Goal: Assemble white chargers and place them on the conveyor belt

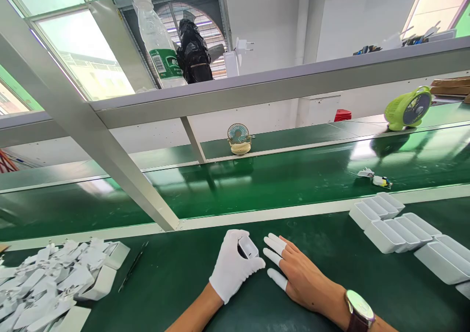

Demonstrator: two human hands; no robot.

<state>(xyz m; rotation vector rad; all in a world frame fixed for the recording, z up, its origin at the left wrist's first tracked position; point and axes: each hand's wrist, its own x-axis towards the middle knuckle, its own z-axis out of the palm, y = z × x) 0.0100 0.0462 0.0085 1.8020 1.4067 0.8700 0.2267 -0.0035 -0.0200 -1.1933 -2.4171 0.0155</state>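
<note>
My left hand (235,263), in a white glove, is closed around a small white plastic housing (248,247) with a hollow opening facing up. Just to its right is my right hand (293,268), with white finger cots on the thumb and two fingers and a watch (360,305) on the wrist. Its fingers are stretched out and apart, holding nothing, a short gap from the housing. Both hands are over the dark green work surface (176,273).
White plug parts (55,283) are heaped at left beside a dark pen-like tool (133,267). Rows of open white housings (400,231) stand at right. Beyond a pale rail, a green belt (286,180) carries a small circuit assembly (378,179). A slanted metal post (121,170) and shelf (257,89) frame the view.
</note>
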